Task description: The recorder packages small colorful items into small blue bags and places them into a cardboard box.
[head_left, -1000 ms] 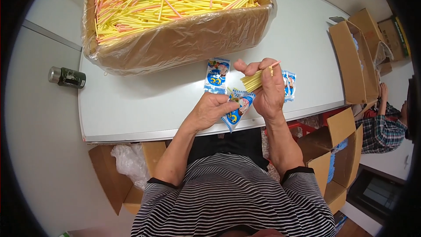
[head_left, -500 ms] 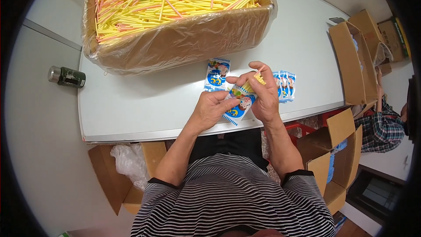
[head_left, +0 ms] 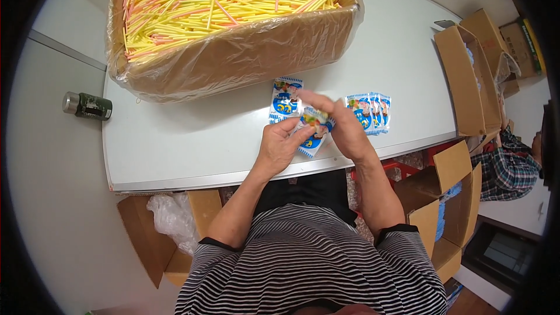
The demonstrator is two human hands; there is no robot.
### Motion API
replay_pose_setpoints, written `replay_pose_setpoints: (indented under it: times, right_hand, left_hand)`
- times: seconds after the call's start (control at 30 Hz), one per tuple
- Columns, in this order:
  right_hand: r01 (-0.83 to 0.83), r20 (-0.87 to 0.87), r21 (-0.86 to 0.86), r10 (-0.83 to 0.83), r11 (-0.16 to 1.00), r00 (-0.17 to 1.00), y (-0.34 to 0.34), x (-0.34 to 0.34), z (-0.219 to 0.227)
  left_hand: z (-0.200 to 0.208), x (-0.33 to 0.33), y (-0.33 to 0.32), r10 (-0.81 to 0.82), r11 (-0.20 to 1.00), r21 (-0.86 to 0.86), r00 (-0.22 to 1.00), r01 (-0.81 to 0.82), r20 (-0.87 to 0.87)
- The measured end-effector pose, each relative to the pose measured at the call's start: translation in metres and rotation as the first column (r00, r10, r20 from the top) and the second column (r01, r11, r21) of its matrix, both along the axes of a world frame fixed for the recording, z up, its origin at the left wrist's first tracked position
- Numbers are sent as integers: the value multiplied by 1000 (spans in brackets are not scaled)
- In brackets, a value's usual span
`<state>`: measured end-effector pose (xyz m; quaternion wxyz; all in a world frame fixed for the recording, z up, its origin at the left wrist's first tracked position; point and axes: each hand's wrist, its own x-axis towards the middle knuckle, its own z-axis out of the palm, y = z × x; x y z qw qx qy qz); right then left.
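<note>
My left hand pinches a small blue and white printed packet between thumb and fingers, tilted just above the table's front edge. My right hand lies across the packet's upper end, fingers stretched out to the left and slightly blurred. That hand partly hides the packet's top, so whether sticks poke out cannot be made out. Beyond my left fingers lie similar packets. Right of my right hand, several more packets overlap in a row. Thin yellow and pink sticks fill the big plastic-lined carton at the back.
A dark green flask lies at the left of the white table. Open cartons stand below left, below right and at the right end. A person in a plaid shirt is at the far right.
My right hand has gone from gripping the sticks at the packet's mouth to lying stretched over its top. The protruding sticks no longer show. Another packet shows in the right-hand row.
</note>
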<state>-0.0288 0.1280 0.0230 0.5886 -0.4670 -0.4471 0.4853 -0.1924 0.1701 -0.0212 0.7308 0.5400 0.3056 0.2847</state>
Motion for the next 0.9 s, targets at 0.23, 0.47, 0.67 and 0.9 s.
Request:
replay_pose_setpoints:
  times: [0.23,0.47,0.67,0.9]
  right_hand:
    - [93,77,-225,-77,970,994,-20,15,-27]
    - [352,712,-349,1,869,702,-14,91,-11]
    - [438,953,-120,-21,891,303,-18,84,-46]
    - [500,872,255,-420,828,250,-1,91,14]
  left_hand:
    - [-5,11,-6,147,984,114,988,-140,-54]
    - [1,-5,43,655,660,751,463,37,-598]
    - [-9,8,56,522,771,631,480,87,-705]
    - [-21,-4,57,541,791,594,618,-145,-570]
